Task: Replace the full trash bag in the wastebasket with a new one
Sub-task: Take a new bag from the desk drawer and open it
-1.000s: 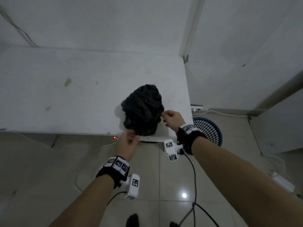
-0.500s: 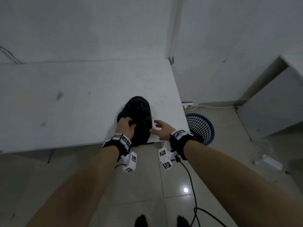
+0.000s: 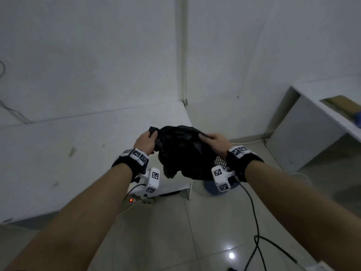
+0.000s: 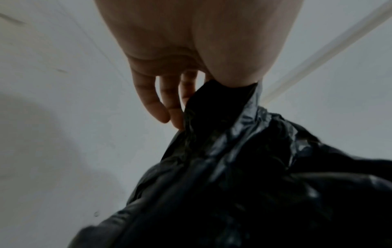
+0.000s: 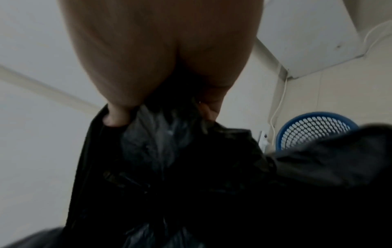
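A crumpled black trash bag (image 3: 182, 153) hangs in the air between my hands, above the right end of the white table (image 3: 68, 145). My left hand (image 3: 146, 140) pinches its left top edge, thumb against fingers, as the left wrist view shows on the black trash bag (image 4: 244, 167). My right hand (image 3: 214, 141) grips the right top edge of the black trash bag (image 5: 191, 176). The blue mesh wastebasket (image 5: 314, 129) stands on the floor below and to the right; the bag and my right wrist hide most of the wastebasket (image 3: 212, 187) in the head view.
A black cable (image 3: 254, 218) runs over the tiled floor near my feet. A power strip with a red light (image 3: 131, 200) lies under the table edge. A white cabinet (image 3: 304, 133) stands at the right, by the wall corner.
Both hands took hold of the black bag where it lay on the table and lifted it off, spreading its top edge between them toward the wastebasket side.
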A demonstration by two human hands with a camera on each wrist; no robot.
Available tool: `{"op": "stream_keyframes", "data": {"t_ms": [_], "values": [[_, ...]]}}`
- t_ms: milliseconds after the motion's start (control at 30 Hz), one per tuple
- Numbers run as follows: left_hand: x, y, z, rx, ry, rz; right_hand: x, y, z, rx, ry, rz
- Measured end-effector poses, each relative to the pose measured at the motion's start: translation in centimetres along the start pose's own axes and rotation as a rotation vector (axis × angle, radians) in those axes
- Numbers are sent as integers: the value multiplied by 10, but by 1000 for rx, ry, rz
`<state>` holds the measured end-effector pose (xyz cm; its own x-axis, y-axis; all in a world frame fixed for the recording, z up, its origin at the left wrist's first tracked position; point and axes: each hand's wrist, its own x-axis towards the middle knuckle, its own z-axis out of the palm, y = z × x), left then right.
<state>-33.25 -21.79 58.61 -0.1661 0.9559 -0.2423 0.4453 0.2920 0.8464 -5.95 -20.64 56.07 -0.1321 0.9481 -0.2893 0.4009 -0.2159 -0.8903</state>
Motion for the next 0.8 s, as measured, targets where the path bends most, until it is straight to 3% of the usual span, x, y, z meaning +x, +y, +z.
{"op": "stream_keyframes", "data": {"t_ms": [100,200,300,533,667,800], "values": [[3,31,11,22,54,-12,-8,-1,-61,-102,121,-68],[0,71,38,37,95,43,-7,13,-112,-254,135,-206],[-10,116,79,-227,52,39,0,23,-157,-255,153,-257],[-25,183,149,-371,-33,118,8,13,-231,-69,-55,-114],[-24,197,159,-528,10,50,19,12,-248,-392,-116,-123],[-20,196,157,-613,95,-24,40,20,-249,-184,136,-167]]}}
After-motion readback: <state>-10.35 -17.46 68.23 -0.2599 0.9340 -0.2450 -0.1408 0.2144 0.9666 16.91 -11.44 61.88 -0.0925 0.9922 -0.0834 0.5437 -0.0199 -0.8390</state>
